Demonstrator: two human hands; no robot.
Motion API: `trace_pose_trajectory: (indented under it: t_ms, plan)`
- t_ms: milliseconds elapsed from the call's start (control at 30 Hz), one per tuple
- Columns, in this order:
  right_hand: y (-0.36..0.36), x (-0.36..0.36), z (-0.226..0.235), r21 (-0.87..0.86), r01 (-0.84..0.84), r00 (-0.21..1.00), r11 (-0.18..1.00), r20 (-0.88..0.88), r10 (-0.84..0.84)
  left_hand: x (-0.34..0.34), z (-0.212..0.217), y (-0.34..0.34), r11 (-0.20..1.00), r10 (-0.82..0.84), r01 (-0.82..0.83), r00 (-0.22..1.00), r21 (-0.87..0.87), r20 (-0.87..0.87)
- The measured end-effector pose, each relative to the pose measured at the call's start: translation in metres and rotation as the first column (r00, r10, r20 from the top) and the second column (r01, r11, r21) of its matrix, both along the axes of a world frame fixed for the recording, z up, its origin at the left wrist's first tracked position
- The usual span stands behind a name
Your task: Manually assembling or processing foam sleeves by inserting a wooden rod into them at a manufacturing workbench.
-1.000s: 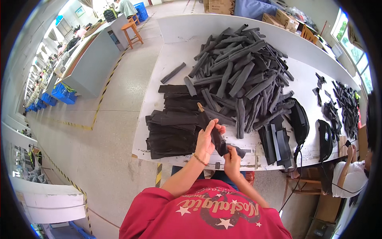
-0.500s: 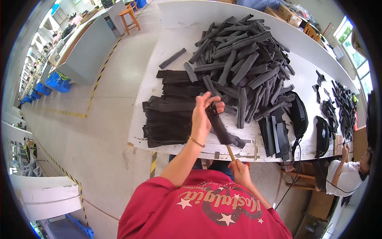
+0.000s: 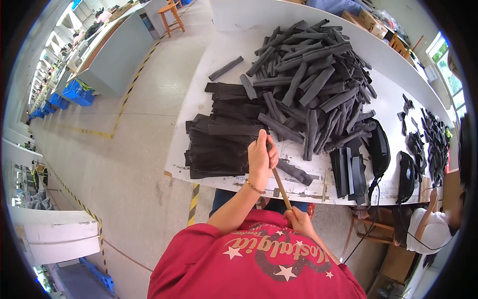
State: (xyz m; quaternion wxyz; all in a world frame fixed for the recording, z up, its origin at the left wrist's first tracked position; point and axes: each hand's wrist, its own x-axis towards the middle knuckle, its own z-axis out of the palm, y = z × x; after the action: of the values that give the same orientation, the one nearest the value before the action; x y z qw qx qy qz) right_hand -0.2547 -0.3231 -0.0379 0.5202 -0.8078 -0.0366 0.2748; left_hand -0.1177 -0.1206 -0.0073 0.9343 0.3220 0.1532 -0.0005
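My left hand [image 3: 261, 158] grips a black strip [image 3: 294, 171] at the tabletop [image 3: 318, 182] edge while my right hand [image 3: 298, 219] closes around the wooden stick [image 3: 281, 188], pushing into it.

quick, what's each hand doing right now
left hand: closed around the upper end of a wooden stick
right hand: closed on the stick's lower end

A long white table [image 3: 388, 70] runs from the top centre of the frame down to the right edge. A large heap of dark rolled tubes [image 3: 308, 84] covers its upper middle, with flat stacked black sheets [image 3: 219, 144] at centre left and one loose tube [image 3: 225, 68] apart at the upper left. At centre right lie upright black panels [image 3: 348, 172], black bags [image 3: 381, 147] and small black scraps [image 3: 433, 137].
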Motion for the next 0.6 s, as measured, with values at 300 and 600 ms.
trace_pose_trajectory:
  t_ms: [300, 600]
  plan:
    - [0.029, 0.022, 0.016, 0.112, 0.199, 0.978, 0.973, -0.083, -0.191, -0.009, 0.008, -0.024, 0.986, -0.166, 0.167, 0.983, 0.003, 0.083]
    - [0.028, 0.007, 0.016, 0.008, 0.017, 0.998, 1.0, 0.052, -0.018, -0.006, 0.016, -0.009, 0.981, 0.046, -0.052, 0.998, 0.184, 0.04]
